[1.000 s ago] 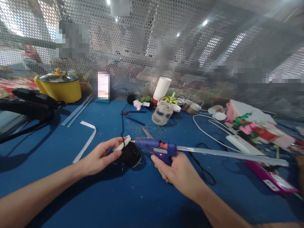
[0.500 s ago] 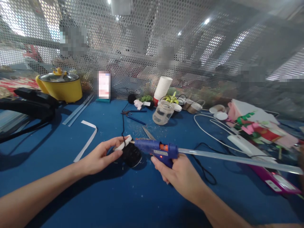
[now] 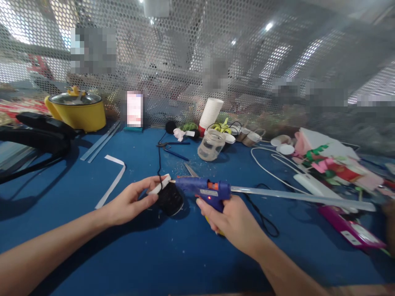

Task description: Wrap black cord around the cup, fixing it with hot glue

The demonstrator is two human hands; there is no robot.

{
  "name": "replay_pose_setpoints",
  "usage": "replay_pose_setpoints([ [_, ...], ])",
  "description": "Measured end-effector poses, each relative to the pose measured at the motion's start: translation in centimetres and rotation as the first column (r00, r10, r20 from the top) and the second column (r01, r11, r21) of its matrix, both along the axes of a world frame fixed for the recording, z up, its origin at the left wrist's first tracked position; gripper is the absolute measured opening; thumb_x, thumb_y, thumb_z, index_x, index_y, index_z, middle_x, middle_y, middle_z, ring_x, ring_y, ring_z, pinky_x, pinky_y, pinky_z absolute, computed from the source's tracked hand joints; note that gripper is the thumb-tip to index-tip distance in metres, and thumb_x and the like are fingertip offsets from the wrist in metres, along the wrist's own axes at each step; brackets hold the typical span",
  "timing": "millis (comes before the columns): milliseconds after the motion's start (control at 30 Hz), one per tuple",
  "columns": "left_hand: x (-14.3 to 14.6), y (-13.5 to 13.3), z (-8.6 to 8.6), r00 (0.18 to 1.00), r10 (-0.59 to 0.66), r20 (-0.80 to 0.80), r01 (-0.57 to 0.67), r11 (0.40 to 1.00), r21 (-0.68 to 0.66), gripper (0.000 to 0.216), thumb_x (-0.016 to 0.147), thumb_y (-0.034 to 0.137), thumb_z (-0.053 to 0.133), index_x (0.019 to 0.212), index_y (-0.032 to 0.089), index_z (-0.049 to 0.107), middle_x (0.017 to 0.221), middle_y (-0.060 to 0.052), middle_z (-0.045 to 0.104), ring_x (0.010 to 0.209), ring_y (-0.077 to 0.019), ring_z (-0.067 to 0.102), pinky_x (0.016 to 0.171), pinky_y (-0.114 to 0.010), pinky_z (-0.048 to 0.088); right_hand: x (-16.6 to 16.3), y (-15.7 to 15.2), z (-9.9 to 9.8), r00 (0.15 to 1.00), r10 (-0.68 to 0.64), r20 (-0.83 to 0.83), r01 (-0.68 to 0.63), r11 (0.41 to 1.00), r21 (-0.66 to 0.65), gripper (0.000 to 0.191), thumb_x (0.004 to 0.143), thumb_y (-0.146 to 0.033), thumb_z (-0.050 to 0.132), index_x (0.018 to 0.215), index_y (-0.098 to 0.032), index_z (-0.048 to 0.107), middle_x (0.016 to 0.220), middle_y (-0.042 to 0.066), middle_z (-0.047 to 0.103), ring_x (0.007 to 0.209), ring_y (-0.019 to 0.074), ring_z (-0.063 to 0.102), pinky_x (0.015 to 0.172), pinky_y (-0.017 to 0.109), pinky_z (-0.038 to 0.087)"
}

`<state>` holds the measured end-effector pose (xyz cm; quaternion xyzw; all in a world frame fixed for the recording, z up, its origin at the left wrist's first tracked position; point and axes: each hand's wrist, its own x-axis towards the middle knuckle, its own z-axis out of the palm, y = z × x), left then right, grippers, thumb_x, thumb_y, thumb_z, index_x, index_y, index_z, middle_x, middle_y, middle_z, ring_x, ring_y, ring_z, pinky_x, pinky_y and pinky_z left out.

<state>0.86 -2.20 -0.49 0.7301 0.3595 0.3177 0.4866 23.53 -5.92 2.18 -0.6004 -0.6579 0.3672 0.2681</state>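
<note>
While a black thing (image 3: 170,200) with a white band (image 3: 156,189) sits at the tips of the left fingers (image 3: 149,200), they pinch the band, a little apart. The right fingers (image 3: 207,209) curl around a blue glue gun (image 3: 193,186), its tip by the band. Beyond them stands a clear jar (image 3: 211,146).

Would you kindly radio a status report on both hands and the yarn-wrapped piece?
Left hand holding black yarn-wrapped piece at its white edge. Right hand gripping blue glue gun, nozzle close by that edge. Scissors partly hidden behind the gun.
</note>
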Motion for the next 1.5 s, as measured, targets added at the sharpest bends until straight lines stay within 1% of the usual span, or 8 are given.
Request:
replay_pose_setpoints([
  [133, 0.10, -0.05, 0.07, 1.000, 0.002, 0.015, -0.002, 1.000, -0.007, 0.032, 0.080, 0.037, 0.048, 0.101, 0.013, 0.052, 0.126, -0.015, 0.046, 0.117, -0.0277, 0.040, 0.097, -0.037, 0.031, 0.17, 0.27, 0.05, 1.000, 0.002, 0.013, -0.002, 1.000, 0.018, 0.033, 0.074, -0.043, 0.046, 0.051, -0.019, 0.044, 0.036, -0.004, 0.042, 0.033, 0.0101, 0.045, 0.038, 0.021, 0.039],
  [500, 0.00, -0.01, 0.04, 0.999, -0.030, 0.020, 0.030, 0.999, -0.020, 0.030, 0.081, 0.031, 0.046, 0.106, 0.014, 0.049, 0.131, -0.015, 0.040, 0.120, -0.0262, 0.037, 0.099, -0.038, 0.028, 0.33, 0.17, -0.16, 1.000, 0.028, 0.000, -0.028, 0.999, 0.029, 0.028, 0.076, -0.043, 0.046, 0.064, -0.017, 0.049, 0.038, -0.004, 0.044, 0.034, 0.0104, 0.045, 0.039, 0.022, 0.040],
  [733, 0.00, -0.03, 0.01, 1.000, -0.019, 0.021, 0.019, 1.000, -0.012, 0.029, 0.081, 0.033, 0.048, 0.102, 0.014, 0.052, 0.129, -0.014, 0.043, 0.119, -0.0262, 0.038, 0.098, -0.036, 0.029, 0.36, 0.18, 0.07, 1.000, 0.030, 0.003, -0.030, 1.000, 0.008, 0.033, 0.076, -0.043, 0.046, 0.053, -0.019, 0.045, 0.037, -0.004, 0.044, 0.034, 0.0098, 0.045, 0.040, 0.022, 0.041],
  [833, -0.04, -0.04, 0.04, 0.999, -0.042, 0.023, 0.042, 0.999, 0.001, 0.022, 0.082, 0.030, 0.046, 0.094, 0.014, 0.055, 0.129, -0.012, 0.043, 0.120, -0.0255, 0.037, 0.098, -0.036, 0.029, 0.52, 0.21, 0.11, 1.000, 0.026, 0.012, -0.026, 0.999, 0.020, 0.036, 0.075, -0.043, 0.047, 0.049, -0.019, 0.042, 0.037, -0.004, 0.043, 0.034, 0.0093, 0.045, 0.041, 0.021, 0.041],
  [967, -0.10, 0.00, 0.01, 0.998, -0.057, 0.022, 0.057, 0.998, 0.015, 0.020, 0.083, 0.028, 0.045, 0.094, 0.014, 0.055, 0.130, -0.013, 0.042, 0.120, -0.0248, 0.037, 0.098, -0.036, 0.030, 0.60, 0.30, 0.35, 1.000, 0.002, -0.010, -0.002, 1.000, 0.006, 0.034, 0.074, -0.044, 0.047, 0.051, -0.019, 0.043, 0.037, -0.004, 0.043, 0.034, 0.0090, 0.044, 0.039, 0.020, 0.039],
  [1133, -0.10, 0.02, -0.02, 0.998, -0.057, 0.027, 0.057, 0.998, 0.013, 0.019, 0.083, 0.026, 0.045, 0.094, 0.014, 0.055, 0.129, -0.013, 0.043, 0.121, -0.0258, 0.036, 0.098, -0.039, 0.029, 0.65, 0.37, 0.54, 0.999, 0.029, -0.036, -0.030, 0.999, -0.015, 0.032, 0.075, -0.043, 0.047, 0.053, -0.019, 0.045, 0.036, -0.005, 0.043, 0.033, 0.0093, 0.044, 0.040, 0.021, 0.040],
  [1233, -0.02, -0.03, 0.09, 0.998, -0.059, 0.029, 0.058, 0.998, 0.018, 0.019, 0.082, 0.028, 0.045, 0.088, 0.014, 0.056, 0.128, -0.013, 0.044, 0.121, -0.0262, 0.035, 0.099, -0.039, 0.028, 0.65, 0.35, 0.49, 0.998, 0.043, -0.045, -0.044, 0.999, -0.019, 0.033, 0.076, -0.042, 0.047, 0.052, -0.019, 0.044, 0.035, -0.005, 0.043, 0.034, 0.0093, 0.045, 0.042, 0.021, 0.041],
  [1500, 0.22, -0.10, 0.23, 0.999, -0.026, 0.036, 0.026, 1.000, -0.010, 0.023, 0.080, 0.034, 0.047, 0.085, 0.013, 0.055, 0.128, -0.016, 0.043, 0.121, -0.0268, 0.035, 0.098, -0.041, 0.027, 0.58, 0.36, 0.51, 0.996, 0.059, -0.074, -0.062, 0.998, -0.032, 0.032, 0.076, -0.041, 0.047, 0.053, -0.019, 0.044, 0.037, -0.005, 0.043, 0.035, 0.0097, 0.045, 0.043, 0.022, 0.041],
])
